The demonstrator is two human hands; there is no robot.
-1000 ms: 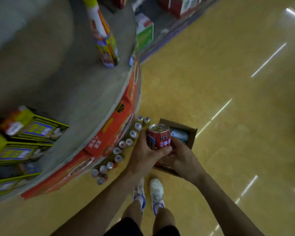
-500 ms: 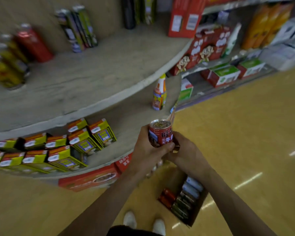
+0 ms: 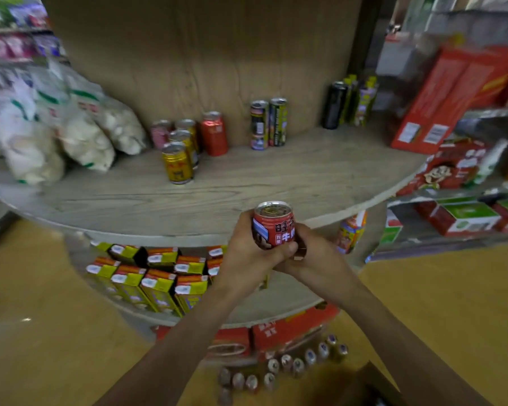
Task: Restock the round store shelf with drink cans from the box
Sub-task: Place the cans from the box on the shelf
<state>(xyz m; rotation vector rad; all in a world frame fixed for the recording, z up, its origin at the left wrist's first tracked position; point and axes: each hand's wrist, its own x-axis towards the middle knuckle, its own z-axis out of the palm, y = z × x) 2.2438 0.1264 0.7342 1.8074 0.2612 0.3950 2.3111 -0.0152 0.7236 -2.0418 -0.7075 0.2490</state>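
Observation:
A short red drink can [image 3: 273,222] with white lettering stands upright between both hands, just in front of the rim of the round wooden shelf [image 3: 147,200]. My left hand [image 3: 247,256] grips its left side with the thumb across the front. My right hand [image 3: 314,259] holds it from below and behind on the right. On the shelf stand gold cans [image 3: 178,167], a red can [image 3: 214,133] and two tall dark cans [image 3: 268,123]. The cardboard box [image 3: 373,382] lies on the floor at the bottom right, mostly cut off.
White bagged goods [image 3: 79,133] fill the shelf's left part. Yellow-green cartons [image 3: 147,279] sit on the lower tier. A row of small cans [image 3: 288,364] stands on the yellow floor by red cases [image 3: 288,326]. Red boxes [image 3: 452,95] and side shelving stand at right.
The can has risen in both hands from just above the box to the height of the wooden shelf's rim. My view has tilted up from the floor to the shelf.

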